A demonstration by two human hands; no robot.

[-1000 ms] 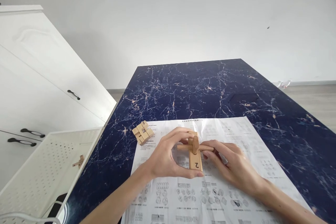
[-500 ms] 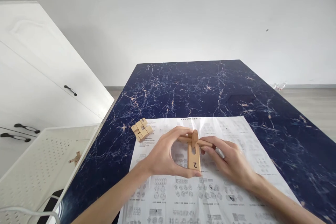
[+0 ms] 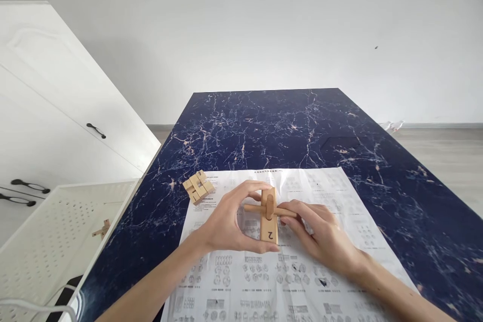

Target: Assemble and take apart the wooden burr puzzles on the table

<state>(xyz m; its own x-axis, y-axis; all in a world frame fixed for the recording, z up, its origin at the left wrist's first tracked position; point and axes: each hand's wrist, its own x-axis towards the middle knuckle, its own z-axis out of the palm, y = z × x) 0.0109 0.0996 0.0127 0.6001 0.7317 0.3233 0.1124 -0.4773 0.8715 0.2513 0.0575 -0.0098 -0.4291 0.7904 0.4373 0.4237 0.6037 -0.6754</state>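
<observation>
Above the printed sheet, my left hand point(image 3: 230, 221) grips a wooden puzzle block point(image 3: 269, 229) marked "2" between thumb and fingers, at its near and far ends. A light wooden piece point(image 3: 269, 207) sits in the slot of the block. Crosswise through the block runs a round wooden rod point(image 3: 254, 208), sticking out on both sides. My right hand point(image 3: 320, 226) pinches the rod's right end between thumb and forefinger. To the left, an interlocked wooden puzzle point(image 3: 198, 187) marked "3" lies at the sheet's upper left corner.
A creased sheet point(image 3: 234, 282) with printed diagrams lies on the blue marble-patterned table point(image 3: 260, 131). At left, a white perforated rack point(image 3: 71, 221) holds a small wooden cross piece point(image 3: 101, 229) and a white cable point(image 3: 33, 304). A white cabinet point(image 3: 60, 90) stands behind it.
The slotted piece has dropped lower into the block and now sits nearly level with its face. The rod sticks out visibly to the left. The view has shifted slightly.
</observation>
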